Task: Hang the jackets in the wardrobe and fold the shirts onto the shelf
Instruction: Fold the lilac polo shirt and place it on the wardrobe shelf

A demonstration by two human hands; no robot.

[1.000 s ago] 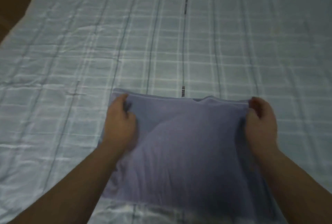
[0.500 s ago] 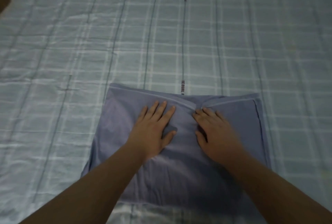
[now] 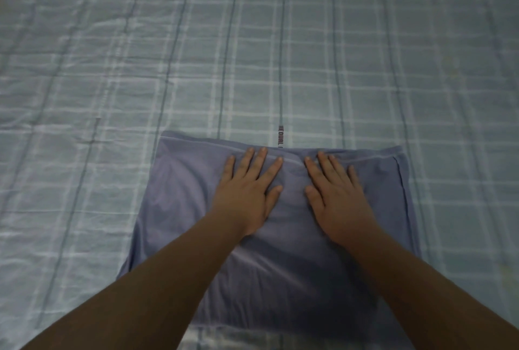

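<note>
We have let go of the shirt (image 3: 179, 209): a second ago we were pinching its far corners, one in each fist, and laying that edge down; now both palms lie flat on it, so the fold has landed and we are pressing it. Our left hand (image 3: 247, 198) is spread, fingers fanned toward 12 o'clock, the tips touching the far hem; our right hand (image 3: 337, 198) is spread the same way just beside it, the two thumbs near each other but apart over the middle of the cloth. Neither hand grips anything. The shirt lies as a rough rectangle on the checked sheet (image 3: 112, 68), at 6 o'clock in our view, its far edge nearly straight with a small dip at the centre, a narrow folded strip showing along the side at 3 o'clock. Since half a second ago the hands have slid a little toward the hem. We judge this shirt is close to a finished fold, perhaps needing one more halving, and it has yet to go on the shelf; neither shelf, wardrobe nor jackets are in view here.
</note>
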